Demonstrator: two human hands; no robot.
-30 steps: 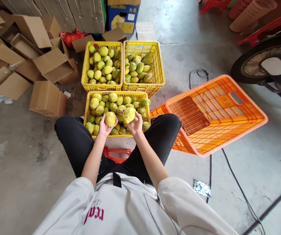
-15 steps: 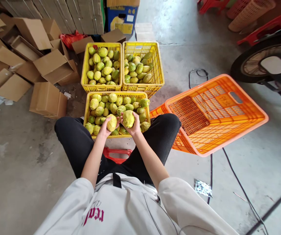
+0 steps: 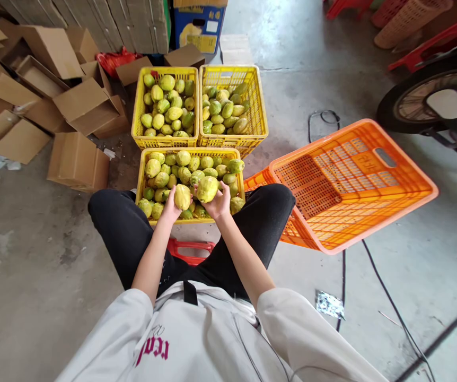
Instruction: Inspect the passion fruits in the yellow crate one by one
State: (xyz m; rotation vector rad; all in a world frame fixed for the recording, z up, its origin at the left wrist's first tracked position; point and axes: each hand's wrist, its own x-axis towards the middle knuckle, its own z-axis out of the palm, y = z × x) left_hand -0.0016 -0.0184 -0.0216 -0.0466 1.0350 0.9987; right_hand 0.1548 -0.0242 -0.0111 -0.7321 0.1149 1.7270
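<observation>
Left hand [image 3: 170,208] is cupping lumpy yellow oval fruit [image 3: 182,197]; right hand [image 3: 220,202] is cupping greenish-yellow oval fruit [image 3: 207,189], both above yellow plastic crate [image 3: 139,178]. Risk: slackening grip possibly dropping, bruising either.

Just left of the frame's centre, we hold a plump, mottled yellow fruit [image 3: 182,197]. Beside it, slightly higher in the frame, we hold a second fruit [image 3: 207,189], brighter greenish yellow with an uneven skin. Both look whole; a narrow gap parts them.
</observation>
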